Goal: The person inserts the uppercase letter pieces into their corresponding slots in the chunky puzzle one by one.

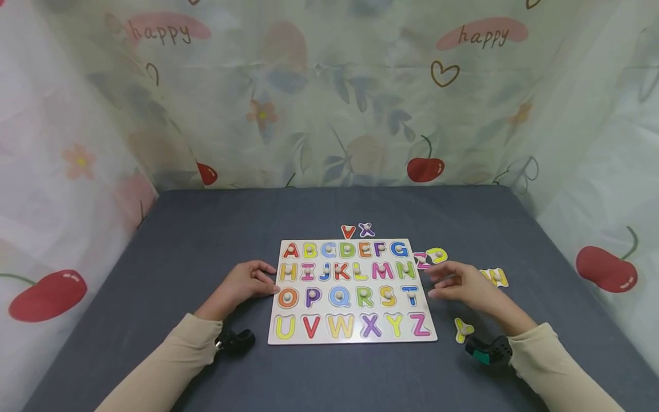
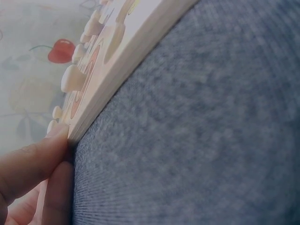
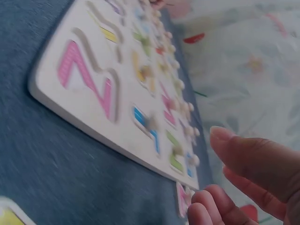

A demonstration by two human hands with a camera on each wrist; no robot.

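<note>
A white wooden alphabet puzzle board lies flat on the cloth, its upper three rows filled with knobbed letters. The bottom-row recesses, U to Z, hold no pieces. At the board's left edge is my left hand; in the left wrist view its thumb and a finger pinch that edge. My right hand hovers just off the right edge, fingers loosely bent with nothing held. Near it lie a pink Z piece, a yellow U piece and a yellow W piece, partly behind the hand.
Red V and purple X pieces lie beyond the board's far edge. A yellow Y piece is on the dark cloth beside the right wrist. Patterned curtains enclose the table at the back and sides.
</note>
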